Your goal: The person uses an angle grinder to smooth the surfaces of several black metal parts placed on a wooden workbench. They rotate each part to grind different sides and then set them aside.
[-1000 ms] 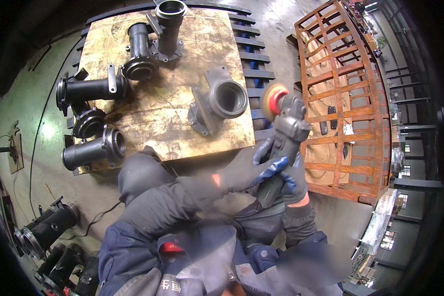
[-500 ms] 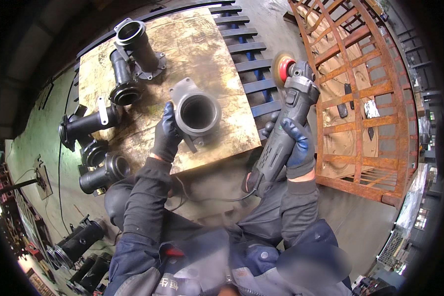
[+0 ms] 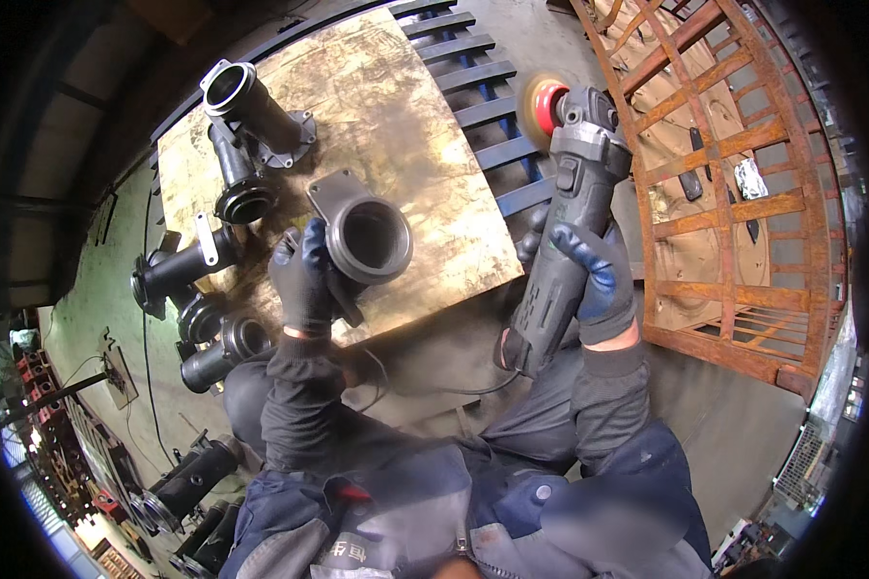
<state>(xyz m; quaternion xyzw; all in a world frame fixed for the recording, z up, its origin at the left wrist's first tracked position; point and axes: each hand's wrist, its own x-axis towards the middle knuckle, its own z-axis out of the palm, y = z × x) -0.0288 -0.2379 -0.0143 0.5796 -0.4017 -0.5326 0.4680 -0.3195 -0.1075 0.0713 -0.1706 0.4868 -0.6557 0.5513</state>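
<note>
My gloved left hand (image 3: pixel 304 275) grips a dark flanged metal pipe (image 3: pixel 370 239) near the front edge of a worn wooden board (image 3: pixel 386 106). The pipe's round mouth faces up toward me, and a flat plate with holes juts from its far side. In my gloved right hand (image 3: pixel 594 280) is a black angle grinder (image 3: pixel 560 261), held upright beside the board's right edge. Its round brush-like disc (image 3: pixel 545 104) with a red hub is blurred and stands apart from the pipe. The cord leaves the grinder's lower end above my lap.
Several black flanged pipes (image 3: pixel 261 114) stand and lie on the board's left part. Blue-black slats (image 3: pixel 497 111) show under the board. A rusty metal cage (image 3: pixel 724 207) with brown sheets stands at the right. More black pipes (image 3: pixel 193 482) lie on the floor at lower left.
The pipe in my left hand has turned and tilted, and its plate now points more to the upper left. The grinder has shifted slightly, still in my right hand.
</note>
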